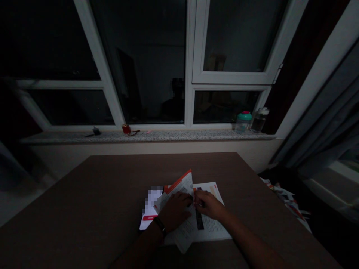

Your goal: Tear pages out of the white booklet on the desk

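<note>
An open magazine [214, 226] lies on the table, with printed text and dark picture panels on its right side. One loose-angled page [182, 185] with an orange edge stands askew above it, its lower corner reaching toward me. My left hand [175, 211], with a dark band on the wrist, lies over this page and grips it, thumb apart from the curled fingers. Close beside it, my right hand [209, 204] is closed in a pinch at the page's inner edge, near the magazine's middle. Left of the magazine, partly beneath the page, is a lit phone [146, 223].
The brown table [84, 209] stands against the wall below a window. On the stone sill [174, 136] are a red-capped small jar [126, 129], a small dark bottle [96, 131], a teal-lidded bottle [243, 122] and a clear bottle [259, 120]. Crumpled papers [288, 200] lie beyond the table's right edge.
</note>
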{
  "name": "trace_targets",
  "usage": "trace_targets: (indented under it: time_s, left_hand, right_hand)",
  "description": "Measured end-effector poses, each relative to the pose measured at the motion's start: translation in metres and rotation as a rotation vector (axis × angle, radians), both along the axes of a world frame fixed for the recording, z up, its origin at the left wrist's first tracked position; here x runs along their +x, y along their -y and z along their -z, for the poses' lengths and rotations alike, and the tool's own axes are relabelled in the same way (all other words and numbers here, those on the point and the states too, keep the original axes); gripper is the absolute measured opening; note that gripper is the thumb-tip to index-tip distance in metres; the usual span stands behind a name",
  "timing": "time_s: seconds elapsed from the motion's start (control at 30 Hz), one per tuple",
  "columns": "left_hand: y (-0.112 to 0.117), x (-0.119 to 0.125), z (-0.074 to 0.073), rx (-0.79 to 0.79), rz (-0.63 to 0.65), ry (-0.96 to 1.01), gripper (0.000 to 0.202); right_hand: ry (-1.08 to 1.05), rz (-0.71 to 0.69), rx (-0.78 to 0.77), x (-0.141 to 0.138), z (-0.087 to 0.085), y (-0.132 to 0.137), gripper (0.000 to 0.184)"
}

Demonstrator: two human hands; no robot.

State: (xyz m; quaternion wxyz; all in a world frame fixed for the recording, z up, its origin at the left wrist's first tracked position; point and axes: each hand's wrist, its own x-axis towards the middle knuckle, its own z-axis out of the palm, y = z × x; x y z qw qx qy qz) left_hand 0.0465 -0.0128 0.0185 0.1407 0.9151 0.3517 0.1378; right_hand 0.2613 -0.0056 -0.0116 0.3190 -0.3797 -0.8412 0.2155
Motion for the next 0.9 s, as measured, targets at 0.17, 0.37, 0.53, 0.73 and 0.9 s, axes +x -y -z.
trace_targets:
  time_s: [0.17, 0.37, 0.53, 0.73, 0.9]
  left_hand:
    - [-0.001, -0.002, 0.006, 0.016, -0.013, 0.004, 0.048]
    - [-0.002, -0.005, 0.009, 0.011, -0.007, -0.005, 0.052]
    - [-0.002, -0.006, 0.007, 0.006, -0.006, -0.008, 0.053]
    - [-0.001, -0.006, 0.005, 0.012, -0.008, -0.016, 0.053]
    - [-0.001, -0.002, -0.001, 0.011, -0.016, -0.004, 0.038]
  right_hand:
    - [-0.051, 0.115, 0.025, -0.002, 0.001, -0.009, 0.017]
    - [-0.018, -0.042, 0.003, -0.001, 0.001, 0.003, 0.020]
    - [-0.012, 0.070, 0.036, -0.003, 0.001, -0.003, 0.018]
    - [-0.040, 0.107, 0.031, -0.003, 0.003, -0.007, 0.017]
    - [-0.014, -0.043, 0.015, -0.003, 0.002, 0.005, 0.021]
